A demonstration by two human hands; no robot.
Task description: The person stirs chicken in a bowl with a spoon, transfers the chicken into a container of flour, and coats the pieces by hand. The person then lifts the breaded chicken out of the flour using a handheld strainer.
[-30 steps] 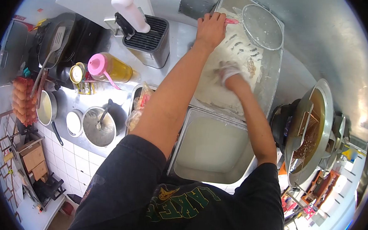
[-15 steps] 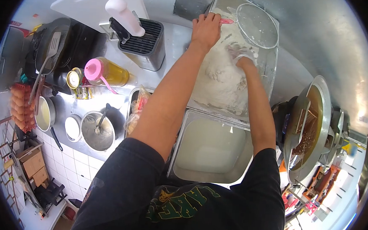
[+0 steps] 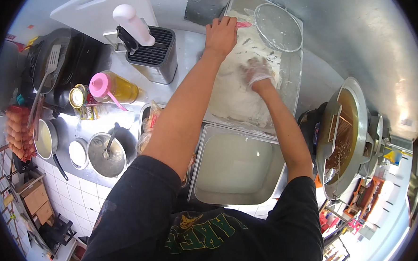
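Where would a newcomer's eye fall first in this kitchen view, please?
Probably on the metal tray of white powder at top centre, the right hand in it, seemingly thinly gloved, and the left hand at its left edge. Next might come the big round pan of brown liquid at right, then the pink-topped squeeze bottle of yellow liquid at left.

- I'm getting bright, cool light across the steel desk (image 3: 86, 126), glare bleaching it around the bottle (image 3: 119, 88).
- Hot highlights now on the metal wall (image 3: 392, 69); the far lower right is washed out.
- Motion blur softens the right hand (image 3: 257, 72).
- My fisheye view bends everything outward, corners falling to black.
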